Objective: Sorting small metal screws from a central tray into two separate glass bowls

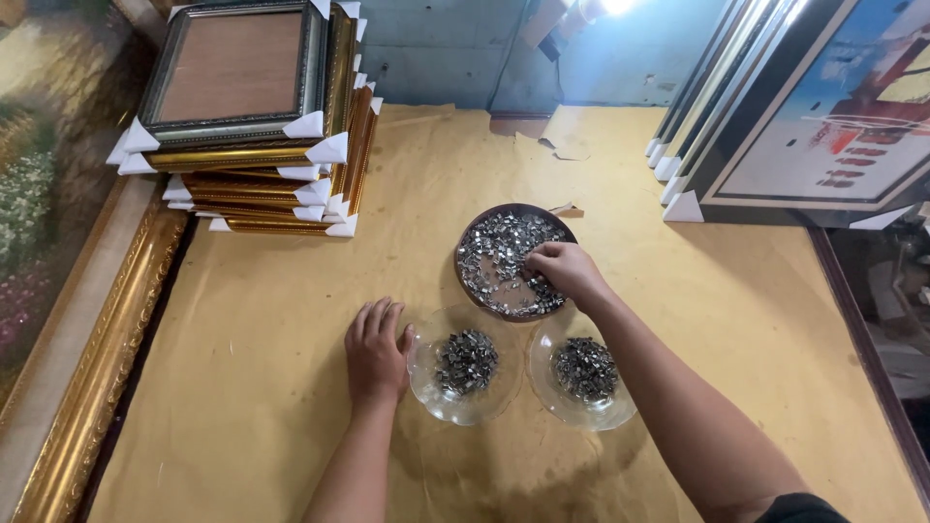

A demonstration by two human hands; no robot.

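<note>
Right forearm reaching over right glass dish (582, 380) | right hand (565, 270) pinching metal clips in brown dish (513, 260) | left hand (376, 351) flat, released, touching left glass dish (465, 376) | step: sorting (judged) | next: careful lift of pinched clips

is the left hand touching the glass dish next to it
Touching. The head view shows the left hand flat on the table, its thumb side lying against the rim of the left glass dish, with no table surface visible between them.

Brown plate (465, 242), silvery metal clips (504, 247)
</note>
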